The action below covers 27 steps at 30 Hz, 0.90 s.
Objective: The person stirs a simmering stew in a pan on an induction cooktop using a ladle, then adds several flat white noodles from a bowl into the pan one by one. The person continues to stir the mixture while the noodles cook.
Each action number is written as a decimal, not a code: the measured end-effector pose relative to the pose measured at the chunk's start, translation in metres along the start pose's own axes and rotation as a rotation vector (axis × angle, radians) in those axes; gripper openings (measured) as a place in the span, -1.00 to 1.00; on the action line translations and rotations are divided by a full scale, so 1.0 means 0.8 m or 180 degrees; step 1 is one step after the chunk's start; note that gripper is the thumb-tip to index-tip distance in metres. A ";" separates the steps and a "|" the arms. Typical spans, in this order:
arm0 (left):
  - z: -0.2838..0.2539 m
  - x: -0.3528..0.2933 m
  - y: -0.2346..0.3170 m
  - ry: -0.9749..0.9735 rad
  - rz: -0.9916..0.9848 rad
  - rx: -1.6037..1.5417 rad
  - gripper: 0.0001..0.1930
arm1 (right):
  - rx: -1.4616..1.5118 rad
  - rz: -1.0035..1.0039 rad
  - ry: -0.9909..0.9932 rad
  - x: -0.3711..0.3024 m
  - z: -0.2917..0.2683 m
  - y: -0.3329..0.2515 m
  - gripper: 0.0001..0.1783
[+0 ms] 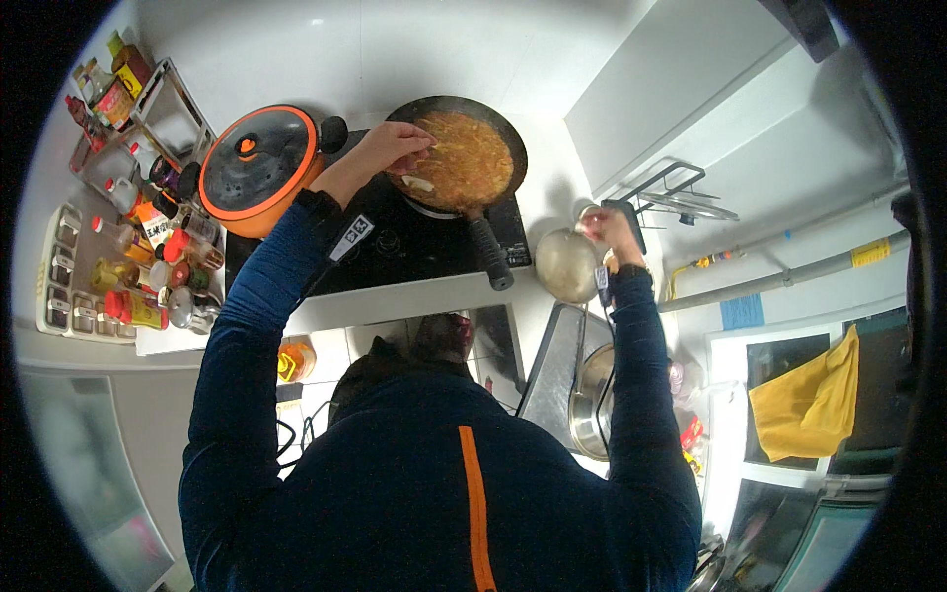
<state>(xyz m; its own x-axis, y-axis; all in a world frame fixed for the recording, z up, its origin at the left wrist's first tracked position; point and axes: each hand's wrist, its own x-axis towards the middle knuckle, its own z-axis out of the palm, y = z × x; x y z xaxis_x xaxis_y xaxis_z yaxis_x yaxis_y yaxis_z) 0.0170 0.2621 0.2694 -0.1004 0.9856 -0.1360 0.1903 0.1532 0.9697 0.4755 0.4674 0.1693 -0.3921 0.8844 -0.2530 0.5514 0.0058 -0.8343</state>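
Note:
Over the left part of a dark frying pan, my left hand has its fingertips pinched together; what they hold, if anything, is too small to name. Reddish-brown stew-like food fills the pan, and a pale piece lies at its near left edge. The pan rests on the black cooktop, its black handle pointing toward me. To the right, my right hand is closed beside the far right rim of a pale round bowl; its grip is unclear.
An orange pot with a glass lid stands left of the pan. Seasoning bottles and jars crowd the left counter. A sink with a metal basin lies near right. A wire rack hangs on the right wall.

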 end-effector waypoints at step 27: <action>-0.010 0.090 0.096 -0.0214 0.0622 -0.0797 -0.53 | 0.0492 -0.1323 -0.0732 0.054 0.154 -0.393 -0.75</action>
<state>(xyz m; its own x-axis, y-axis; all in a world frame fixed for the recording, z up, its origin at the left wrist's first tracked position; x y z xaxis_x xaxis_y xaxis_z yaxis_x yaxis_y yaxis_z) 0.0166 0.3439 0.3356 -0.0194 0.9984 0.0527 -0.0473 -0.0536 0.9974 0.1942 0.4462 0.3604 -0.7174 0.6960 0.0294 0.2052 0.2515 -0.9459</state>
